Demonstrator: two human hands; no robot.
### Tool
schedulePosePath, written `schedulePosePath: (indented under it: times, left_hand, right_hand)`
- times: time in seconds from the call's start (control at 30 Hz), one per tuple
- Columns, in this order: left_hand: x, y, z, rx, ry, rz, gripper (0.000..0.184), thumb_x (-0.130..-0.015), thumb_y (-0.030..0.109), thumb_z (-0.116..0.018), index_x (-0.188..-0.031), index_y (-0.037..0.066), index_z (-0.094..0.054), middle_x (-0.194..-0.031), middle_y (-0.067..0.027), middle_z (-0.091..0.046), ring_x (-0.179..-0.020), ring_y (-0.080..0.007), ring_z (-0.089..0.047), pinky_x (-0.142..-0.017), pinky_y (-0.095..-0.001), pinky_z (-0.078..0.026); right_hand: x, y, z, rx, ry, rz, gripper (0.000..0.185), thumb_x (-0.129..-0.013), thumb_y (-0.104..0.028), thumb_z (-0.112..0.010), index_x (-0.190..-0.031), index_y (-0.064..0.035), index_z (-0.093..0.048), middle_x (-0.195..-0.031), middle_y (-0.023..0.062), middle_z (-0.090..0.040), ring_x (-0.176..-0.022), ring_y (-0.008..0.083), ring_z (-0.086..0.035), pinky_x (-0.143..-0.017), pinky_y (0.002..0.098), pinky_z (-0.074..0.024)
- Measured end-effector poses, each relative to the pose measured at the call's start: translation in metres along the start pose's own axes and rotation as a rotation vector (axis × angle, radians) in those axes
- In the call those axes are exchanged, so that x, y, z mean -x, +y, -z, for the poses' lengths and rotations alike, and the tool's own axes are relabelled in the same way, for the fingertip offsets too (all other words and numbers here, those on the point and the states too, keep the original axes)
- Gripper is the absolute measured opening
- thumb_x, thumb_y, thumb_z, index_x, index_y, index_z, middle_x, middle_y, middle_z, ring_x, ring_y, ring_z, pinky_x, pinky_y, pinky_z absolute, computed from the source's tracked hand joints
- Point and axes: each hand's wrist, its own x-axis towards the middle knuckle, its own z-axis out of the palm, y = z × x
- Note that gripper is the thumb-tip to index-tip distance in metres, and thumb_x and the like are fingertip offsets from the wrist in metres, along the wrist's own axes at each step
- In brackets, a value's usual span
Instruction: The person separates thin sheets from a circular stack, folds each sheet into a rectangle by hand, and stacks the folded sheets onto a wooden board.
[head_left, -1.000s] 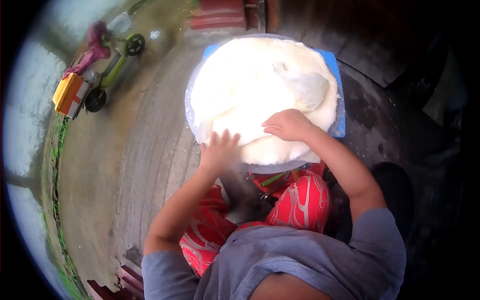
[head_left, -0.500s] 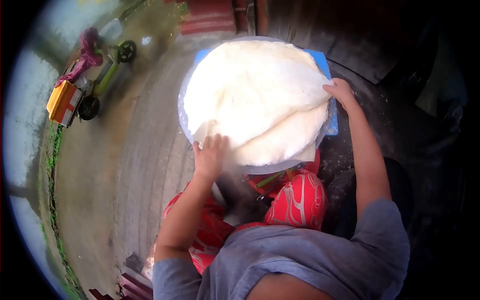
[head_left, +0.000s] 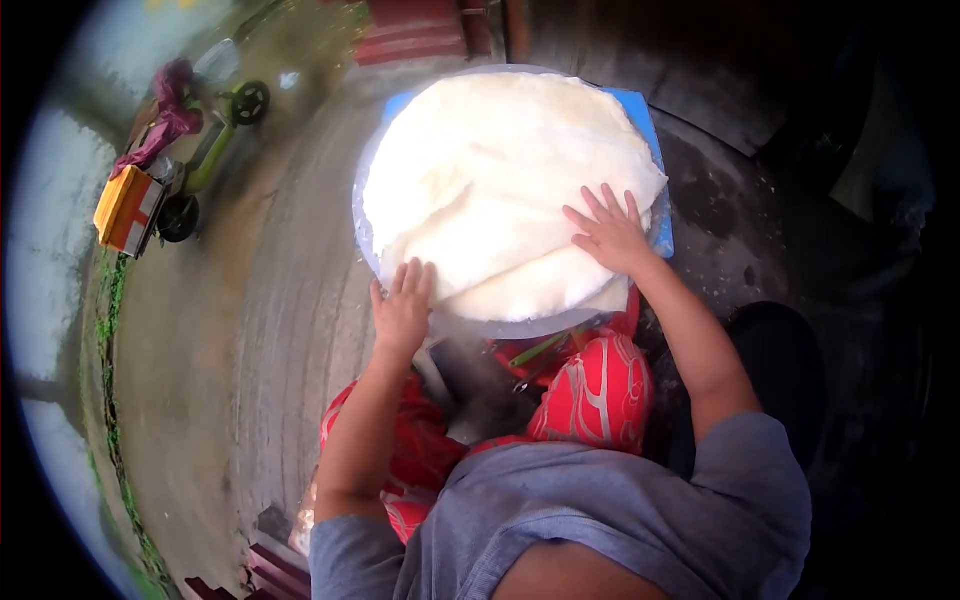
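A wide, pale sheet that looks like soft dough or batting [head_left: 500, 170] lies in overlapping layers, with a fold along its near right part. Under it a round translucent sheet or tray [head_left: 362, 215] shows at the rim. My left hand [head_left: 402, 305] rests at the near left edge of the pale sheet, fingers stretched out. On the right, my right hand [head_left: 610, 235] lies flat on the folded layer with its fingers spread. Neither hand grips anything. What exactly the pale material is, I cannot tell.
Blue corners of a board or stool [head_left: 640, 115] stick out beneath the round rim. Close to my red-patterned knees [head_left: 600, 395] is a red container [head_left: 625, 318] with a green-handled tool [head_left: 537, 350]. A green scooter [head_left: 205, 160] with an orange box [head_left: 125, 205] stands far left.
My right hand has let go of the sheet's right edge and moved left and nearer, onto its surface. My left hand has shifted slightly left. The near-side fold lies flatter.
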Motion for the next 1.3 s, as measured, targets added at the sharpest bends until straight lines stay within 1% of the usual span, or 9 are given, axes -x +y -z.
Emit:
schedulePosePath:
  times: [0.2,0.33,0.47,0.57,0.73,0.77,0.9,1.2,1.3]
  left_hand:
    - [-0.028,-0.007,0.048,0.204,0.005,0.008,0.02,-0.072,0.007,-0.055,-0.091,0.009,-0.062,-0.094,-0.0077,-0.064,-0.1,-0.024,-0.059,-0.095,-0.0539,-0.036]
    - [-0.062,0.007,0.107,0.101,0.305,-0.122,0.014,-0.07,0.007,-0.06,-0.081,0.008,-0.067,-0.091,-0.0026,-0.066,-0.104,-0.0204,-0.058,-0.101,-0.053,-0.031]
    - [-0.079,0.025,0.147,0.007,0.452,-0.01,0.043,-0.072,0.01,-0.065,-0.114,0.014,-0.058,-0.123,-0.0057,-0.053,-0.125,-0.0241,-0.042,-0.105,-0.0545,-0.021]
    - [-0.077,0.041,0.141,0.349,0.626,0.205,0.09,-0.071,0.021,-0.074,-0.144,0.011,-0.023,-0.147,-0.0196,-0.021,-0.136,-0.0364,-0.023,-0.106,-0.0508,-0.021]
    - [-0.082,0.084,0.092,0.865,0.439,0.309,0.11,-0.068,0.039,-0.081,-0.138,-0.012,-0.013,-0.143,-0.0321,-0.019,-0.134,-0.0434,-0.022,-0.109,-0.0426,-0.024]
    - [-0.084,0.088,0.091,0.817,0.513,0.309,0.094,-0.071,0.023,-0.077,-0.138,-0.008,-0.019,-0.14,-0.0296,-0.03,-0.13,-0.0411,-0.032,-0.105,-0.0438,-0.03]
    - [-0.084,0.064,0.081,0.444,0.654,0.251,0.059,-0.067,-0.008,-0.054,-0.125,0.002,-0.048,-0.124,-0.015,-0.056,-0.118,-0.0301,-0.05,-0.097,-0.0424,-0.035]
    - [-0.04,0.037,0.004,0.14,-0.035,-0.023,0.041,-0.075,0.007,-0.061,-0.115,0.017,-0.059,-0.126,-0.0022,-0.056,-0.124,-0.0244,-0.047,-0.101,-0.0624,-0.025]
    - [-0.031,0.046,0.006,0.134,0.055,-0.033,0.041,-0.074,0.007,-0.059,-0.114,0.015,-0.059,-0.127,-0.0021,-0.054,-0.124,-0.0254,-0.046,-0.101,-0.0625,-0.026]
  right_hand:
    - [-0.003,-0.031,0.04,-0.294,0.108,0.08,0.059,-0.079,-0.05,-0.063,-0.128,-0.0191,-0.053,-0.142,0.011,-0.04,-0.137,0.0312,-0.025,-0.11,0.0483,-0.014]
    - [-0.017,-0.108,0.087,-0.503,0.159,0.319,0.068,-0.068,-0.047,-0.073,-0.119,-0.0097,-0.05,-0.126,0.0122,-0.05,-0.106,0.0288,-0.057,-0.086,0.04,-0.0469]
    - [-0.084,-0.142,0.115,-0.387,-0.111,0.155,0.029,-0.081,-0.028,-0.061,-0.094,-0.0022,-0.062,-0.096,0.0152,-0.064,-0.084,0.0309,-0.064,-0.072,0.0399,-0.0511]
    - [-0.104,-0.137,0.154,-1.051,-0.098,-0.021,0.025,-0.087,-0.02,-0.05,-0.089,0.001,-0.063,-0.081,0.0153,-0.064,-0.07,0.0262,-0.065,-0.061,0.0371,-0.0517]
    - [-0.113,-0.115,0.221,-2.151,0.077,0.002,0.039,-0.098,-0.024,-0.043,-0.121,0.007,-0.045,-0.118,0.0172,-0.056,-0.105,0.0271,-0.059,-0.094,0.0419,-0.0478]
    - [-0.106,-0.107,0.229,-2.231,0.174,0.021,0.037,-0.098,-0.023,-0.041,-0.119,0.006,-0.047,-0.115,0.0169,-0.058,-0.105,0.0266,-0.059,-0.095,0.0404,-0.0473]
    - [-0.076,-0.046,0.207,-2.383,0.346,-0.069,0.04,-0.098,-0.028,-0.039,-0.12,0.0036,-0.049,-0.115,0.0126,-0.06,-0.104,0.0237,-0.058,-0.092,0.0378,-0.0469]
    - [0.04,0.066,0.012,-2.329,0.462,-0.615,0.047,-0.093,-0.027,-0.053,-0.132,-0.0028,-0.042,-0.13,0.0101,-0.052,-0.118,0.0255,-0.051,-0.097,0.0405,-0.0427]
    - [0.063,0.068,-0.01,-2.384,0.462,-0.618,0.049,-0.095,-0.029,-0.049,-0.135,-0.004,-0.037,-0.134,0.01,-0.048,-0.121,0.0253,-0.048,-0.1,0.0406,-0.0406]
